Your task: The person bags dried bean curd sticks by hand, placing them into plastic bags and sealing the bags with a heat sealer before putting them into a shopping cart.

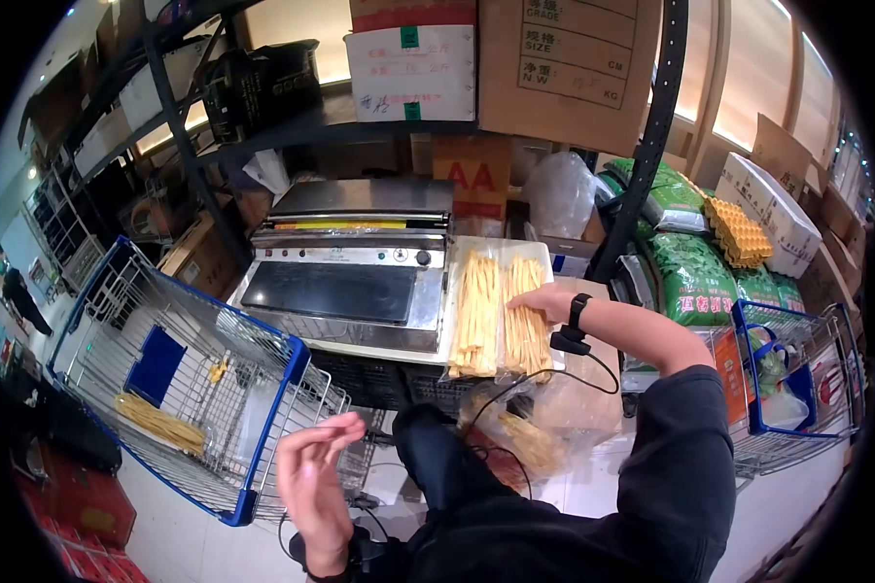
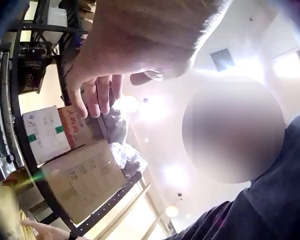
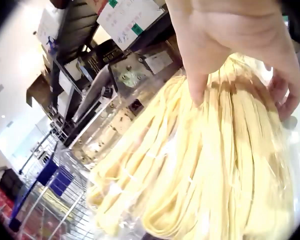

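Two bundles of long pale-yellow strips lie side by side on a white tray, the left bundle [image 1: 478, 311] and the right bundle [image 1: 527, 345]. My right hand [image 1: 544, 303] grips the right bundle near its upper part. In the right wrist view, the thumb of my right hand [image 3: 235, 35] and its fingers lie on opposite sides of the strips [image 3: 240, 150], with clear film around them. My left hand [image 1: 316, 486] is raised beside the cart, fingers loosely bent and holding nothing; the left wrist view shows this left hand [image 2: 140, 45] with fingers apart.
A film-wrapping machine [image 1: 326, 291] stands left of the tray. A cart [image 1: 297, 364] with more yellow strips [image 1: 160, 425] is at the left, another cart [image 1: 797, 428] at the right. Above are shelved cartons [image 1: 569, 78]. A plastic bag [image 1: 540, 437] lies below the tray, and a cable crosses nearby.
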`<state>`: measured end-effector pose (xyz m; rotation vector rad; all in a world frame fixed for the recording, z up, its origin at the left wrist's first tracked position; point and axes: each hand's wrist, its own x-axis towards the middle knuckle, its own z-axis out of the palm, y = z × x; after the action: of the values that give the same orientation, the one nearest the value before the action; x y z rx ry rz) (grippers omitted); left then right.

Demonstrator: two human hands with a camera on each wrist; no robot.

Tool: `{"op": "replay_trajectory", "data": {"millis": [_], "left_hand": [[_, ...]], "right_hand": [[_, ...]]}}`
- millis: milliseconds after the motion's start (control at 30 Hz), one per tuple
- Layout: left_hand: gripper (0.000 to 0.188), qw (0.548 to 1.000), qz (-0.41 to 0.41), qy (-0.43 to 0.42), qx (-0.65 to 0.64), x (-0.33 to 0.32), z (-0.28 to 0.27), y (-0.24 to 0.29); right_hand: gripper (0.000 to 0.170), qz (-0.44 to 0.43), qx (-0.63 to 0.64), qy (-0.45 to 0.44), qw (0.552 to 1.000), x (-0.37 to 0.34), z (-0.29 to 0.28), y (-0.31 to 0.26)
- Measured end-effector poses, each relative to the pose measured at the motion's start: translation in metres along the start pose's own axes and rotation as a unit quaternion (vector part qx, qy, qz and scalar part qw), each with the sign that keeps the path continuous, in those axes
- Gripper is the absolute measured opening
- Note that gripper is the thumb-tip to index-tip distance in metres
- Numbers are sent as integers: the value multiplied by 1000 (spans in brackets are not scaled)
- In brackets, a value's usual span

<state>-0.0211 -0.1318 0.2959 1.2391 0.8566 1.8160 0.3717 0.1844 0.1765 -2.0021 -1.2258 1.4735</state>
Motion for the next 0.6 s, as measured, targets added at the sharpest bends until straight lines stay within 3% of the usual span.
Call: {"op": "replay_trajectory", "data": {"millis": [67,100,233,367,433,467,500,533,600], "left_hand": [[30,1000,-8,-3,2,-3,-2,-7],[30,1000,-6,-2,3,-3,-6,-10],[23,1000,-14,-18,-5,-11,-21,-16],[21,1000,-18,-1,0,-18,-38,-17],[21,999,-21,14,-20,-20,-44,-20],[21,999,-19,25,-19,-22,-47,-22],[20,999,-8,35,-15,-25,-49,-22],[20,999,-4,33,12,-27,-56,-20],[18,997,6,56,51,-32,-70,-13]], "right_hand": [[45,-21,36,3,999,40,2,15],[45,-23,35,1,999,40,3,14],[39,-93,245,-5,965,25,9,15],[41,-211,188,131,950,-48,10,-22],[43,-352,105,226,902,-66,-3,-35],[43,-365,77,250,893,-83,-13,-47],[43,-381,48,265,884,-106,-20,-62],[41,-411,79,210,883,-132,-21,-82],[48,-459,89,186,864,-187,-8,-125]]}}
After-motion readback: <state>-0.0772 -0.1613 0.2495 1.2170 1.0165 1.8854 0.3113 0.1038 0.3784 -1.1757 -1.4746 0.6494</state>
